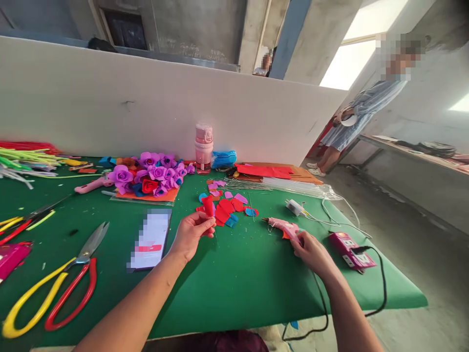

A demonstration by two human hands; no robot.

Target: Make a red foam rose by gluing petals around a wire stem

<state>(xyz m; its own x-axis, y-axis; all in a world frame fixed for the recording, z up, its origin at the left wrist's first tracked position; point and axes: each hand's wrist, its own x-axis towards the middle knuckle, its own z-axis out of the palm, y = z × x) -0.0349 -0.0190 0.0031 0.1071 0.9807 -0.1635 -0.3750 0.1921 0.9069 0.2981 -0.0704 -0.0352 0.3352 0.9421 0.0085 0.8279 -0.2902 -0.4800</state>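
My left hand [192,232] is closed in a pinch on a small rolled red foam piece [208,205], held just above the green table [234,283]. My right hand [311,249] wraps the handle of a pink glue gun [284,227] that lies on the table with its nozzle pointing left. Between and just beyond the hands is a loose heap of red, pink and blue foam petals [229,208]. A thin wire lies by the petals.
Finished purple and red foam flowers [154,177] sit at the back left beside a second pink glue gun [91,186]. Scissors [62,283], a phone [151,239], a pink bottle [203,148], a pink power strip [351,250] with cable, wires and pipe cleaners [25,164] surround. A person [362,112] stands far right.
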